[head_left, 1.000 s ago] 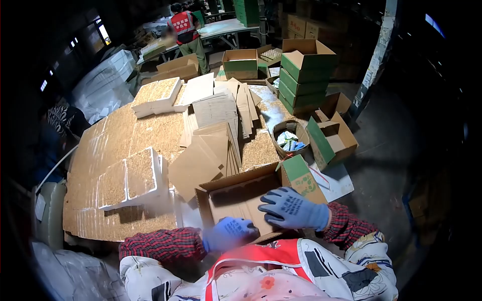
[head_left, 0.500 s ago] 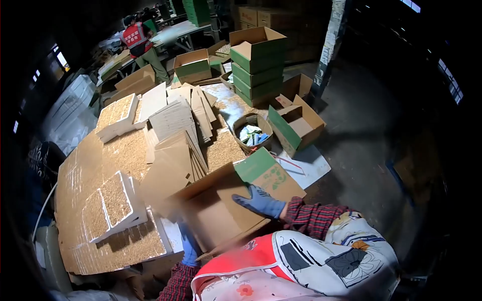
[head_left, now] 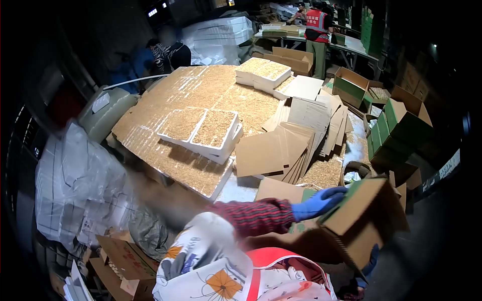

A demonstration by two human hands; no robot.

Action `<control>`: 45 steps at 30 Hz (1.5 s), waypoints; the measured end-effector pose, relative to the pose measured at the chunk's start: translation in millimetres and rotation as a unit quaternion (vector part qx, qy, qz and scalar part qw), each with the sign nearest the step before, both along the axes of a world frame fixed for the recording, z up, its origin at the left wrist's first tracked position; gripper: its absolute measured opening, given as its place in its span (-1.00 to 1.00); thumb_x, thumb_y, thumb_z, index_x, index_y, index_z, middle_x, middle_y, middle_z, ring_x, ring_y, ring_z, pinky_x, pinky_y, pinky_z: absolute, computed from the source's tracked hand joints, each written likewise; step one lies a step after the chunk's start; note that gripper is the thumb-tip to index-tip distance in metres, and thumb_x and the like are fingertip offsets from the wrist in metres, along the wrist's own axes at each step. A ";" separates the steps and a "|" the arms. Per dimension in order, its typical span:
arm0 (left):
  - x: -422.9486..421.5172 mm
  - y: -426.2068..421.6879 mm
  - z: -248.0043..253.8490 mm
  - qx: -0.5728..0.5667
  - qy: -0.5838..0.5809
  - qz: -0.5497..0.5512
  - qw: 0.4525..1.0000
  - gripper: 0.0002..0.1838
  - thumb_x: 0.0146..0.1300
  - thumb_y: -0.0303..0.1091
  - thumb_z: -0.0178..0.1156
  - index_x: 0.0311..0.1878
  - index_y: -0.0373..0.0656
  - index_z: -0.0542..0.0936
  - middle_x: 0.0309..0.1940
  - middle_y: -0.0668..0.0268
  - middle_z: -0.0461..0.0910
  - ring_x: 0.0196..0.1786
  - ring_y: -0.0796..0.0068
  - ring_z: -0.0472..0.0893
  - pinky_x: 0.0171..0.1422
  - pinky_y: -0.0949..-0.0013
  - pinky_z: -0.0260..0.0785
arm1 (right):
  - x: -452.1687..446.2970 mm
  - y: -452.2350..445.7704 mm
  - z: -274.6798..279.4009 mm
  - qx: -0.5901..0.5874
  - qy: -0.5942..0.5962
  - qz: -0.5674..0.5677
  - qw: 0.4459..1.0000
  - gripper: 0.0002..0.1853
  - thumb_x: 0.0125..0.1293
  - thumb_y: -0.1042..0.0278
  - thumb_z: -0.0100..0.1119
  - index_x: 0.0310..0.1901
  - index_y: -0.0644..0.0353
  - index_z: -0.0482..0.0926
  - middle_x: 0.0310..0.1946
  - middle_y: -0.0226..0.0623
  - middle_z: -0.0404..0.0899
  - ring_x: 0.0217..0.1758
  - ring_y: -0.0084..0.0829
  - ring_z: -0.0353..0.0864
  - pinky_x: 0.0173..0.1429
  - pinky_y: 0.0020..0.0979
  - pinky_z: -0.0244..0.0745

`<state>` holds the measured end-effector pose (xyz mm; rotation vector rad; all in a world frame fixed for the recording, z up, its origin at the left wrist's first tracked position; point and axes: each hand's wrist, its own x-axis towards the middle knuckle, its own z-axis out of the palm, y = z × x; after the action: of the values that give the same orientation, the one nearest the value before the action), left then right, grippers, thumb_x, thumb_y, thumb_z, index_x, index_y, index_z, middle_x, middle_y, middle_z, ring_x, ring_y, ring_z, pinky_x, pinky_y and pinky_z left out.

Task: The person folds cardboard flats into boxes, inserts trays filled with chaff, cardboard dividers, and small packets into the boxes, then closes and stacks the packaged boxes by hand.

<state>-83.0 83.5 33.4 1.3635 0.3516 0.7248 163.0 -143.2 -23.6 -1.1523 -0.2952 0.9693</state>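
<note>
An open cardboard box (head_left: 362, 204) with green on its outer side is tilted at the lower right. Against its near green edge lies my left hand (head_left: 321, 203) in a blue glove, fingers together on the flap. At the box's lower right side is my right hand (head_left: 372, 262), gloved too; only part of it shows, and the box and shadow hide the rest. Behind the box, flat cardboard sheets (head_left: 271, 153) fan out on the table. Another brown flap with green (head_left: 278, 189) shows beyond my left forearm.
White trays of yellowish grains (head_left: 216, 128) cover the table, some stacked. Green boxes (head_left: 396, 125) stand at the right near a basket (head_left: 355, 172). Plastic-wrapped bundles (head_left: 75, 185) and an open carton (head_left: 128, 258) are at the left. People (head_left: 316, 30) stand farther back.
The view has swung left. The box has been lifted and tipped on the right. My left hand has moved across onto its edge, and my right hand has gone low beside it.
</note>
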 end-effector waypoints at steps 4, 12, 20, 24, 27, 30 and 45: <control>139.2 0.7 -21.6 0.418 0.125 -0.003 0.900 -0.47 0.16 -0.38 0.14 0.25 -0.16 0.37 0.06 0.13 0.43 0.18 0.15 0.42 0.37 0.19 0.19 | 52.4 -37.8 -4.4 -0.052 -0.063 -0.151 0.985 -0.55 0.39 0.16 0.11 0.21 0.19 0.40 0.05 -0.27 0.54 0.07 -0.35 0.55 0.15 -0.35 0.49; 333.7 25.2 -147.4 0.918 0.238 0.157 0.276 -0.87 0.17 -0.17 0.07 -0.25 0.09 0.51 -0.28 0.31 0.48 -0.21 0.23 0.48 -0.02 0.02 0.23 | 124.4 -99.4 -20.2 -0.094 -0.107 -0.299 0.944 -0.53 0.38 0.17 0.12 0.23 0.21 0.39 0.06 -0.25 0.52 0.09 -0.33 0.53 0.17 -0.33 0.47; 329.0 -19.8 -102.6 0.635 0.132 -0.074 0.757 -0.68 0.05 -0.01 0.22 -0.18 0.06 0.65 -0.15 0.18 0.56 0.02 0.16 0.48 0.18 0.09 0.24 | 166.0 -144.5 -33.4 -0.107 -0.129 -0.381 0.909 -0.52 0.37 0.19 0.13 0.24 0.24 0.37 0.08 -0.23 0.51 0.11 -0.32 0.51 0.19 -0.31 0.45; 335.9 83.6 -130.5 0.539 0.136 0.314 0.770 -0.67 0.18 -0.27 0.10 -0.05 -0.29 0.51 -0.15 0.03 0.53 -0.10 0.06 0.52 0.03 0.10 0.38 | 178.6 -186.1 -29.8 -0.052 -0.146 -0.439 0.885 -0.51 0.36 0.20 0.14 0.24 0.25 0.37 0.08 -0.22 0.50 0.12 -0.31 0.50 0.20 -0.30 0.44; 312.8 152.3 -128.8 -0.056 0.197 -0.064 0.977 -0.16 0.31 0.39 -0.20 0.20 -0.30 0.43 -0.09 0.04 0.57 -0.12 0.27 0.55 0.01 0.22 0.41 | 178.7 -149.5 -24.5 0.027 -0.139 -0.418 0.897 -0.50 0.36 0.20 0.15 0.25 0.26 0.36 0.09 -0.21 0.50 0.12 -0.31 0.50 0.21 -0.30 0.44; 303.2 139.4 -113.7 -0.041 0.310 -0.264 0.913 0.06 0.16 0.58 -0.30 0.37 -0.26 0.27 0.19 -0.03 0.45 0.18 0.18 0.47 0.31 0.24 0.23 | 176.5 -62.8 -12.8 0.101 -0.059 -0.324 0.939 -0.52 0.33 0.20 0.17 0.21 0.23 0.40 0.06 -0.23 0.51 0.05 -0.31 0.55 0.15 -0.30 0.49; 229.4 115.7 -127.3 0.113 0.140 0.031 0.983 -0.46 0.37 0.08 -0.02 0.06 -0.27 0.51 -0.12 0.25 0.54 -0.10 0.43 0.54 0.02 0.34 0.42 | 219.6 88.4 -125.4 -0.114 -0.219 -0.280 0.928 -0.55 0.12 0.30 0.42 0.02 0.22 0.49 -0.13 -0.31 0.60 -0.12 -0.40 0.57 -0.04 -0.33 0.51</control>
<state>146.3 199.2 -93.9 1.6829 0.5494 0.6372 382.6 -54.8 -149.0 -1.5563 -0.1904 0.2362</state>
